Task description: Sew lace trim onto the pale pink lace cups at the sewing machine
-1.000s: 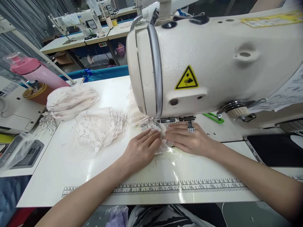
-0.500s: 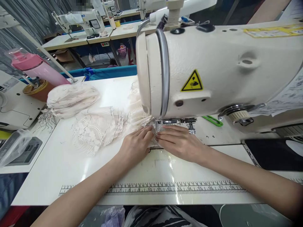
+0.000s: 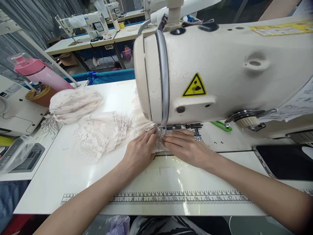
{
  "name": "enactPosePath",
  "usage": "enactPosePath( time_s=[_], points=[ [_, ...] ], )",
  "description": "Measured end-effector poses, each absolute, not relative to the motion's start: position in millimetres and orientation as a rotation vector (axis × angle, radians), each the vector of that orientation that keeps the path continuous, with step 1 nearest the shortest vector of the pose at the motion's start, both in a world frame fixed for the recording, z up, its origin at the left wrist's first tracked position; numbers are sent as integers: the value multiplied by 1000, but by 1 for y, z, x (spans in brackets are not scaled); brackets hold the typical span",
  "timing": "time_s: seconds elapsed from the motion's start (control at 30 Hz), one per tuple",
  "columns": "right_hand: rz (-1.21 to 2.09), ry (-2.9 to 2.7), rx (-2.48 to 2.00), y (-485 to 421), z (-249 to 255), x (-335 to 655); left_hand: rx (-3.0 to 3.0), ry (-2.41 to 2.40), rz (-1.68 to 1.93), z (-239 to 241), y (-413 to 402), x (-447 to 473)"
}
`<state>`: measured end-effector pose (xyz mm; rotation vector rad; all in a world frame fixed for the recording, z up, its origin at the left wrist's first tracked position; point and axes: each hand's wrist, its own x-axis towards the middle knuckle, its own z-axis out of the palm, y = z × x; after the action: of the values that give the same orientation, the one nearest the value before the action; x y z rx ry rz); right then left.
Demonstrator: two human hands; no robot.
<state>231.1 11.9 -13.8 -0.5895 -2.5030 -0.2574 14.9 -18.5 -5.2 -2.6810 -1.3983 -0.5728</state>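
Hands, left hand and right hand, have moved farther under sewing machine, all fingers flat, pressing lace piece toward needle.

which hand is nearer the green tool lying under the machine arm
Right. The right hand lies just left of the green tool, while the left hand sits beyond it, further left, on the lace fabric.
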Motion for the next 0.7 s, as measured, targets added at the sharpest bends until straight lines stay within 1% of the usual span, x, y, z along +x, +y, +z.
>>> enactPosePath(
  time_s=[0.3, 0.57, 0.7],
  points=[
    [-168, -2465, -651, 13, -14, 234, -2713, -1276, -519, -7, -20, 14],
    [-412, -2434, -797, 10, -10, 236, -2689, -1194, -481, -7, -21, 15],
    [-456, -2443, -853, 10, -7, 236, -2697, -1169, -491, -8, -21, 17]
  ],
)
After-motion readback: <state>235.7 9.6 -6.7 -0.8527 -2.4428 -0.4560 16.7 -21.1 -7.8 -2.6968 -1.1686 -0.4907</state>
